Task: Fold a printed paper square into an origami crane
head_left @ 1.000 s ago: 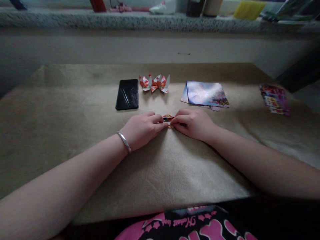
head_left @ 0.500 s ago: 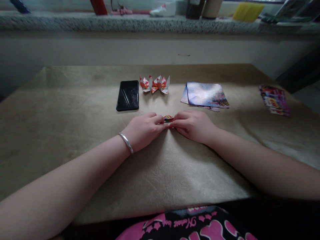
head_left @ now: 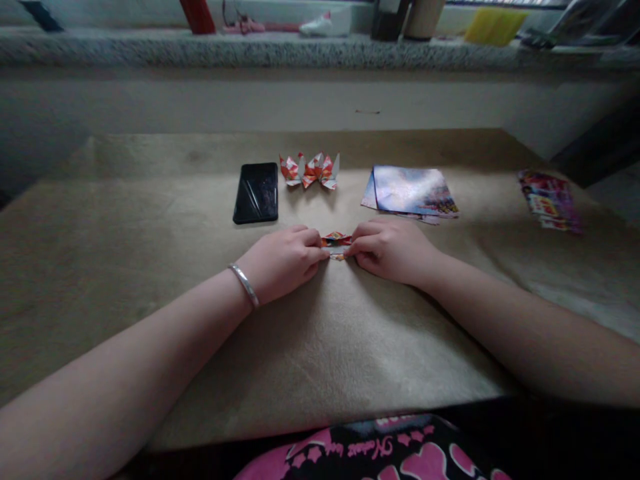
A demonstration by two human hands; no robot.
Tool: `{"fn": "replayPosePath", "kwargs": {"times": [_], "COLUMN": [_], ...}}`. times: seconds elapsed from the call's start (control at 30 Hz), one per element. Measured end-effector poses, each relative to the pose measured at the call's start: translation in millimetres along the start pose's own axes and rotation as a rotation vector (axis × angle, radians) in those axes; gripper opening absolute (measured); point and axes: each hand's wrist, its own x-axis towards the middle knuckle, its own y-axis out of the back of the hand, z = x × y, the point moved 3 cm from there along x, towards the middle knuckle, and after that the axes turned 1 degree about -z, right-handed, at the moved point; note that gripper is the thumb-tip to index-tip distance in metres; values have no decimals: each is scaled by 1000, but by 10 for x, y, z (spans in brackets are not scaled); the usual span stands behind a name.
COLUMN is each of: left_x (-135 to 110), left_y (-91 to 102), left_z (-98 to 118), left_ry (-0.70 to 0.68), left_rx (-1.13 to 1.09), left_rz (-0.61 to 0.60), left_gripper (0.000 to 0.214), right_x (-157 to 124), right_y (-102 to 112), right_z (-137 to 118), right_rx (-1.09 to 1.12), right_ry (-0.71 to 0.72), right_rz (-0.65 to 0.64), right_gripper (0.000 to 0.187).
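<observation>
Between my hands, low over the table, is a small folded piece of origami paper [head_left: 337,248], red and orange patterned with a pale inner side. My left hand [head_left: 286,261] pinches its left end between thumb and fingers; a silver bangle circles that wrist. At the right end, my right hand [head_left: 389,252] grips the paper with thumb and forefinger. The fingertips cover both ends, while the middle shows a gap between the folds. Just beyond, folded red-and-white paper figures [head_left: 310,172] with upright points stand side by side.
A black phone [head_left: 256,193] lies left of the figures. Several printed sheets [head_left: 415,192] are stacked to the right, with a colourful packet [head_left: 549,201] farther right. Behind the table [head_left: 150,180] runs a granite sill [head_left: 280,52] holding a yellow block [head_left: 496,27] and other items.
My hands have drawn slightly apart, the left one shifting left and the right one a little right. More of the folded paper shows between them, its pale inside now visible.
</observation>
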Motion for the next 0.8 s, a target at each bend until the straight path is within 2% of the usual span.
{"fn": "replayPosePath", "kwargs": {"times": [0.17,0.3,0.37,0.43,0.5,0.53,0.6,0.67,0.73,0.8], "left_x": [0,-13,-36,-82,-145,-173,-213,-240,-252,-258], "left_y": [0,7,48,95,85,64,-3,-69,-125,-151], "left_z": [-28,-191,-339,-504,-656,-710,-785,-835,-869,-889], "left_ry": [20,1,111,321,569,638,676,669,664,677], "left_rx": [-69,-246,-221,-140,-102,-114,-151,-179,-193,-208], "left_rz": [-5,49,151,253,207,166,74,46,56,118], "left_gripper": [26,24,21,27,44,49,53,50,48,47], "right_x": [-18,-43,-62,-83,-103,-112,-127,-136,-137,-134], "right_y": [-15,-62,-86,-106,-116,-118,-116,-109,-107,-110], "right_z": [15,44,60,73,82,84,85,83,80,80], "right_rx": [50,138,194,236,250,250,246,245,245,242], "right_ry": [-10,-37,-43,-48,-53,-55,-53,-48,-47,-48], "right_rz": [-8,-6,-2,1,0,0,1,2,1,-1], "right_gripper": [21,22,23,22,22,22,22,23,22,22]}}
